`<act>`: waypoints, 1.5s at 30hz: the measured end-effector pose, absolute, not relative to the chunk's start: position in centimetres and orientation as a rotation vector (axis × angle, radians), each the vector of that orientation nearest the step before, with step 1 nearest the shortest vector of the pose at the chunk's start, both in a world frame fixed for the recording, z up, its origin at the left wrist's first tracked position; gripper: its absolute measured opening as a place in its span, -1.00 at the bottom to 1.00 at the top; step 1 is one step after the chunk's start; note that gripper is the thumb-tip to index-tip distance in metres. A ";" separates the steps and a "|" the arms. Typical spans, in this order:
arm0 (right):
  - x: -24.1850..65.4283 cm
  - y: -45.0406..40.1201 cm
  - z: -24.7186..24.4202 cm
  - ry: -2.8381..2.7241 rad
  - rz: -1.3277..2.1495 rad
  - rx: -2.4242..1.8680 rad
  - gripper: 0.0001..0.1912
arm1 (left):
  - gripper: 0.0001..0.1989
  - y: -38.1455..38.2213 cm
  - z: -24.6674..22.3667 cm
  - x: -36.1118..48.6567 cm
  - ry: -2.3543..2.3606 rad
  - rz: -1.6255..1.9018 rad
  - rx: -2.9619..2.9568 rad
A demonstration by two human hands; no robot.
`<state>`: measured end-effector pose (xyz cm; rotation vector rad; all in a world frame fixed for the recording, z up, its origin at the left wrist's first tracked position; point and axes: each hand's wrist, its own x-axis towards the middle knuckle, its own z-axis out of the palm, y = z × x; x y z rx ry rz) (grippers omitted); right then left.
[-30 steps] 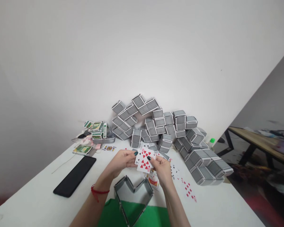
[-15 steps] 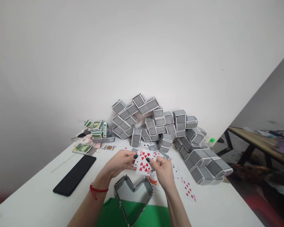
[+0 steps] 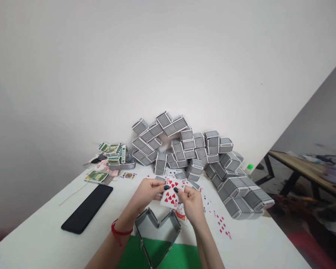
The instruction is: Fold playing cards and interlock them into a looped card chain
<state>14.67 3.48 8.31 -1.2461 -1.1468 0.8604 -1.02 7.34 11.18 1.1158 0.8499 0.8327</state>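
Observation:
My left hand [image 3: 146, 193] and my right hand [image 3: 193, 203] come together above the table, both closed on playing cards. On top is a ten of hearts [image 3: 170, 195], face up, a thumb of each hand on it. Behind it a second card shows only its right edge, with a 7 in the corner. Just below my hands, nearer me, stands a heart-shaped outline of joined folded cards [image 3: 177, 228]. Under my right hand lies a card with a red and yellow design [image 3: 180, 213], partly hidden.
Grey folded-card blocks [image 3: 182, 149] form a tall jagged structure along the wall, reaching right. Left are a black phone [image 3: 88, 209] and a pile of green card boxes [image 3: 116, 155]. Loose cards [image 3: 222, 224] lie right of my hands. Green fabric [image 3: 184, 256] lies at the front.
The ten of hearts has slid over the left end of the card behind it, hiding that end. My left hand and wrist have shifted slightly right.

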 end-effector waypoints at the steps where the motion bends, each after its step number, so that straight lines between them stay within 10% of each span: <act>1: 14.7 3.5 8.3 -1.143 0.880 -1.240 -0.63 | -0.71 7.4 11.1 -0.9 0.861 0.845 1.111; 45: 13.7 3.5 7.8 -0.991 0.810 -1.288 -0.55 | -0.71 7.2 9.2 1.1 1.004 1.116 1.653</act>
